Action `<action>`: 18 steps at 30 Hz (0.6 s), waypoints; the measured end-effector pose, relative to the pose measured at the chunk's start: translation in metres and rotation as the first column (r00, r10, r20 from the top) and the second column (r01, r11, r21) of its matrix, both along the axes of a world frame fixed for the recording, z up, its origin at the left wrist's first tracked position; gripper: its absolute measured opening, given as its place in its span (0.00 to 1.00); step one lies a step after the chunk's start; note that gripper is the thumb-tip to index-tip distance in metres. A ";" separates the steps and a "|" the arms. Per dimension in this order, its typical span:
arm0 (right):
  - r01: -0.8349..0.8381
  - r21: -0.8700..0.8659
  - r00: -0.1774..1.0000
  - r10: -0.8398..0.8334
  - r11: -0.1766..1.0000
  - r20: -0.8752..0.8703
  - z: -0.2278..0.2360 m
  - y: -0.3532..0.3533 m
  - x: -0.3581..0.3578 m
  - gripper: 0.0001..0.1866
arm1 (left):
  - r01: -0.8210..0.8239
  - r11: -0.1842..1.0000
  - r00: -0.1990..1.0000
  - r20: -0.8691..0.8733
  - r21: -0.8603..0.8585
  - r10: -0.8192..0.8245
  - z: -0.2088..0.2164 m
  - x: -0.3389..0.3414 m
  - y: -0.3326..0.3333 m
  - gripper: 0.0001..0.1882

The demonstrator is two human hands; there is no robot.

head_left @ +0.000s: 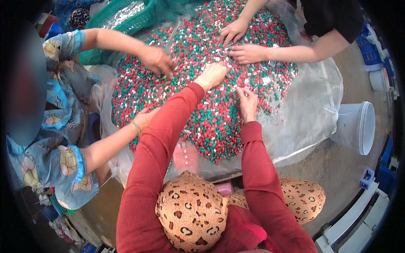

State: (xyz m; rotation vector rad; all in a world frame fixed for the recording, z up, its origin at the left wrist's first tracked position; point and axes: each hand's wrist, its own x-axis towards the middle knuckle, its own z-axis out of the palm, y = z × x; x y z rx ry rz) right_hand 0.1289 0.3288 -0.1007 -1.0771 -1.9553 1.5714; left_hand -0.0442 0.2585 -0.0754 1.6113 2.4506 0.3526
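A wide heap of small red, green and white pieces (215, 130) lies spread over a pale translucent sheet (308, 101). My left hand (212, 76) reaches to the middle of the heap, fingers curled down among the pieces, their tips partly hidden. Closer to me and to its right, my right hand (248, 103) is closed in a pinch over the heap. Something small and whitish shows at those fingertips, too small to name. Both my arms wear dark red sleeves.
At the left, a co-worker's hands (158, 61) touch the heap; another co-worker's hands (244, 54) work close beyond my left hand. A green basket (122, 19) stands at the far left. On the right, a white bucket (354, 126) lies tipped beside the sheet.
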 end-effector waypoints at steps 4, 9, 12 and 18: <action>0.093 -0.367 0.984 -0.141 0.926 -0.106 0.026 0.008 0.003 0.13 | -0.097 0.973 0.993 0.084 0.208 0.081 0.005 0.009 -0.015 0.13; -0.068 -0.789 0.949 -0.203 0.611 -0.239 0.060 0.003 0.004 0.14 | -0.560 0.829 -0.176 0.975 0.016 -0.138 0.038 0.030 -0.071 0.14; -0.289 -0.880 0.874 -0.272 0.376 -0.403 0.063 -0.005 0.001 0.16 | -0.672 0.741 -0.524 0.723 -0.024 -0.452 0.052 0.043 -0.093 0.13; -0.613 -0.782 0.700 -0.382 0.114 -0.604 0.082 -0.021 -0.004 0.35 | -0.745 0.649 -0.598 0.275 0.155 -0.752 0.052 0.037 -0.113 0.10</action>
